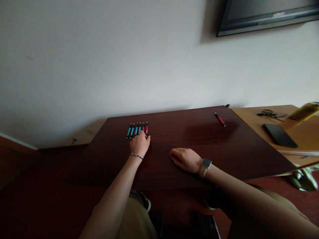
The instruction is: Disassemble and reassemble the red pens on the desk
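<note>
A row of slim pens lies side by side on the dark wooden table (159, 132): several blue pens (132, 130) on the left and two red pens (147, 126) at the right end. My left hand (140, 143), with a beaded bracelet at the wrist, is at the near end of the red pens. Its index finger and thumb are on either side of them, hiding their lower parts. Resting on the tabletop to the right, my right hand (185, 160) is curled with nothing visible in it. Another red pen (220, 119) lies alone at the far right, slanted.
A lighter wooden table (251, 116) adjoins on the right. On it are a black phone (279, 135), a coiled black cable (270, 114) and a yellow bottle-like object (305, 111). A wall-mounted screen (271, 13) hangs above. The wall (149, 66) stands behind the dark table.
</note>
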Demonstrator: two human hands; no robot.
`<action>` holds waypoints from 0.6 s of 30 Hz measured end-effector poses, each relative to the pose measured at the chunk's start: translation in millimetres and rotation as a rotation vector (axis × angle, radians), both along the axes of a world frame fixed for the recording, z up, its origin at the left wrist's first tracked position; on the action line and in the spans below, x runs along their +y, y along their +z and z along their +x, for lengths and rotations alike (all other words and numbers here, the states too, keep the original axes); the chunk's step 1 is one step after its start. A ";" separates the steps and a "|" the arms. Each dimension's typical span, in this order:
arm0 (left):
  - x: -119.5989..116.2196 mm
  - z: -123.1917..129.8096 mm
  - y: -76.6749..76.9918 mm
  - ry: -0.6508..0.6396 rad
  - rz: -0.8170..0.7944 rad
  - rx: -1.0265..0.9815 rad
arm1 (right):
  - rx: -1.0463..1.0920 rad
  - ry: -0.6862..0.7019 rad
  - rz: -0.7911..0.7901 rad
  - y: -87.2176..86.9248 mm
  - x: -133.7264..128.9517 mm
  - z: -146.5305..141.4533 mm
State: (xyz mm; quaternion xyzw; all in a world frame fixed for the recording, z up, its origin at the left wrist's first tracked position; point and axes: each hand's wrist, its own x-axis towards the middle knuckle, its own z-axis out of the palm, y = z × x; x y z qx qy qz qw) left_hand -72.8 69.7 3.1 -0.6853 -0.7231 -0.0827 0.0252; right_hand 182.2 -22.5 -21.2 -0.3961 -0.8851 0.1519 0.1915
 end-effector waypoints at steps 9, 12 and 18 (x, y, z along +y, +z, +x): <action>12.6 3.5 -9.8 0.031 -0.010 0.015 | -0.009 -0.001 -0.002 0.3 0.3 -2.2; 14.3 2.6 -11.8 0.030 0.002 0.016 | -0.009 -0.006 -0.005 1.0 0.1 -3.3; 9.7 4.2 -8.7 0.013 -0.004 -0.006 | -0.021 -0.011 -0.013 1.7 0.4 -4.3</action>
